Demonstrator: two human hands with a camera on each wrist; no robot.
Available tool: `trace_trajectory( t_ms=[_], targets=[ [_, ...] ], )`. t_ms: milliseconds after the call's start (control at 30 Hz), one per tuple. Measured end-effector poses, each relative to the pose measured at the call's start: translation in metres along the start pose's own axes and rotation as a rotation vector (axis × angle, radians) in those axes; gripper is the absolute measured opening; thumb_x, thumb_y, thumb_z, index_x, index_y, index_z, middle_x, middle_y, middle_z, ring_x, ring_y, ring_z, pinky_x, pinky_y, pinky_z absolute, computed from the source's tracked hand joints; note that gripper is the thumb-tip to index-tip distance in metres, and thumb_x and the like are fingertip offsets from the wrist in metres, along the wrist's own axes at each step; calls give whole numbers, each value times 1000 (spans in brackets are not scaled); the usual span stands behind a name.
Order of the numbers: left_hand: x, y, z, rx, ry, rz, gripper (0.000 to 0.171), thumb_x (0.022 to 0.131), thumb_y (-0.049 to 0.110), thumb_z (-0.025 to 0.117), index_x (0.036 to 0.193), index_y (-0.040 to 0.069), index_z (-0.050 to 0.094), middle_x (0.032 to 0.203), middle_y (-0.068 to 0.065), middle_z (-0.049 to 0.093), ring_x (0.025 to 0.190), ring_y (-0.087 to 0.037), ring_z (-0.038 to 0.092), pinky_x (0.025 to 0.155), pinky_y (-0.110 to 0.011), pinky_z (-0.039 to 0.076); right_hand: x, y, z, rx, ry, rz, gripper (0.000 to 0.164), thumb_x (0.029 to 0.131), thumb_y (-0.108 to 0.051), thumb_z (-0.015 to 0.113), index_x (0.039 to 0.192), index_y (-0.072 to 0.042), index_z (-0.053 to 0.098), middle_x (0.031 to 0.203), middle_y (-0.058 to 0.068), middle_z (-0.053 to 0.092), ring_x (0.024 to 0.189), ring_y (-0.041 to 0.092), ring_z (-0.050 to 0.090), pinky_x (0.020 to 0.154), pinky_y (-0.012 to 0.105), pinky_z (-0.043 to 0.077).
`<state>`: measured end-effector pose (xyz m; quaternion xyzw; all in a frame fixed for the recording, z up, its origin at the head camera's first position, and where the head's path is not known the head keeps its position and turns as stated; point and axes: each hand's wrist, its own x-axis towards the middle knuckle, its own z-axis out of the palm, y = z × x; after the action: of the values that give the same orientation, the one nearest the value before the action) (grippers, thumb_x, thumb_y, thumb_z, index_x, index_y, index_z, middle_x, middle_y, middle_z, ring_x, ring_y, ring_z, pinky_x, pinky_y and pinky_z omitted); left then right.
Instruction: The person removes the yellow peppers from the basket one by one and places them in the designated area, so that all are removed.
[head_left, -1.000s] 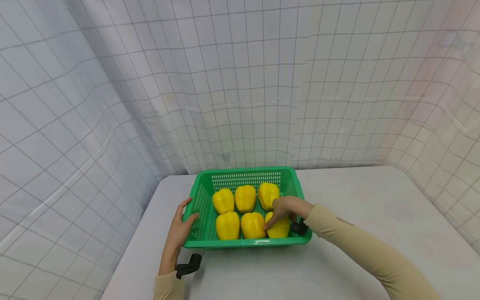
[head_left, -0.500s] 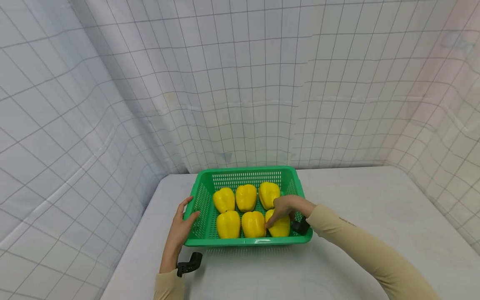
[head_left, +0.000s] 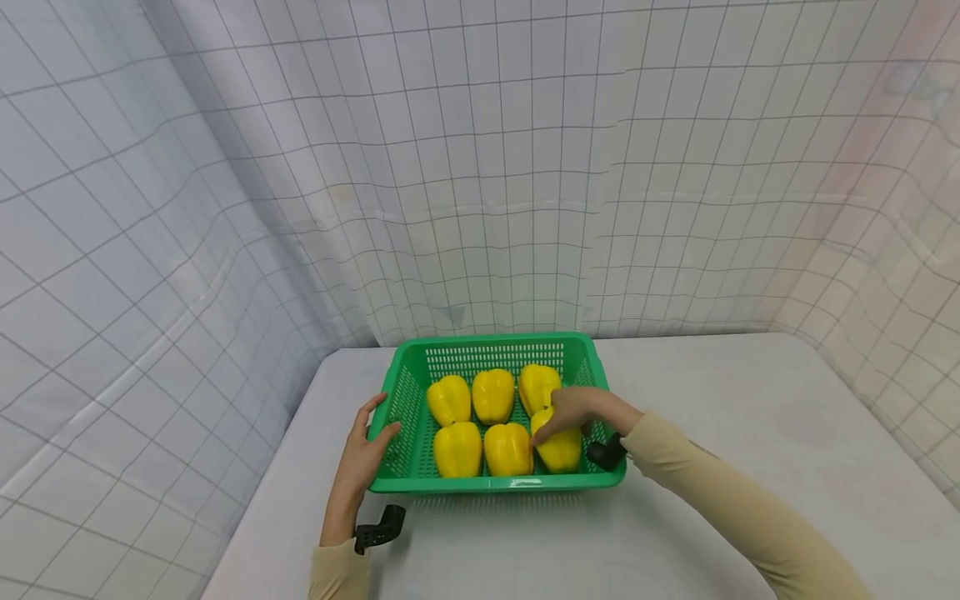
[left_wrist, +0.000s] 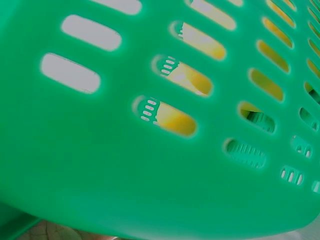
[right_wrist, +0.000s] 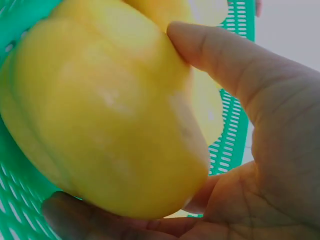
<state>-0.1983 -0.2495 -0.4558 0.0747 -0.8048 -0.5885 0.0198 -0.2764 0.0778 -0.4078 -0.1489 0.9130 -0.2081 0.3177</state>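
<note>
A green plastic basket (head_left: 495, 483) holds several yellow bell peppers in two rows. My right hand (head_left: 577, 410) grips the yellow bell pepper (head_left: 558, 450) at the front right of the basket. In the right wrist view, the thumb (right_wrist: 220, 52) presses one side of this bell pepper (right_wrist: 110, 115) and the fingers curl under the other. My left hand (head_left: 363, 454) holds the basket's left rim, thumb on the inside and fingers outside. Only a sliver of that hand shows in the left wrist view, below the slotted green wall (left_wrist: 125, 165).
Beside the held one sits another bell pepper (head_left: 508, 450), with one more (head_left: 457, 450) to its left. Three others, such as the middle one (head_left: 492, 397), form the back row. The white table (head_left: 712, 417) extends to the right, and a white grid-patterned curtain (head_left: 487, 167) hangs behind.
My right hand has shifted slightly up and back, tilting the front right bell pepper so its stem end shows. My left hand stays on the basket rim.
</note>
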Motion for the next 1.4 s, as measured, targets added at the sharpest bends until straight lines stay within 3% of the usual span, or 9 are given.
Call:
trace_trajectory(
  t_ms=[333, 667, 1133, 1400],
  targets=[
    [2, -2, 1, 13, 14, -9, 56, 96, 23, 56, 146, 28, 31, 127, -21, 50, 90, -30, 57, 69, -36, 48, -6, 4, -3, 41, 93, -48, 84, 76, -50, 75, 132, 5, 45, 111, 15, 56, 79, 22, 55, 66, 35, 51],
    [2, -3, 0, 13, 14, -18, 57, 96, 23, 56, 147, 28, 30, 127, -22, 50, 90, -30, 56, 69, -36, 48, -11, 7, -2, 37, 215, -107, 87, 74, -54, 73, 132, 5, 45, 118, 16, 57, 97, 23, 54, 85, 42, 46],
    [1, -1, 0, 25, 15, -7, 56, 97, 24, 55, 147, 26, 30, 127, -22, 48, 92, -30, 55, 69, -35, 47, -21, 12, -3, 128, 324, -199, 88, 74, -53, 74, 133, 3, 44, 111, 12, 56, 93, 23, 52, 79, 39, 48],
    [1, -1, -1, 33, 17, 0, 56, 97, 24, 56, 147, 25, 31, 127, -24, 48, 94, -31, 55, 70, -36, 47, -25, 15, -3, 192, 388, -247, 77, 74, -51, 76, 127, -4, 47, 103, 12, 50, 88, 24, 50, 67, 33, 49]
  ],
)
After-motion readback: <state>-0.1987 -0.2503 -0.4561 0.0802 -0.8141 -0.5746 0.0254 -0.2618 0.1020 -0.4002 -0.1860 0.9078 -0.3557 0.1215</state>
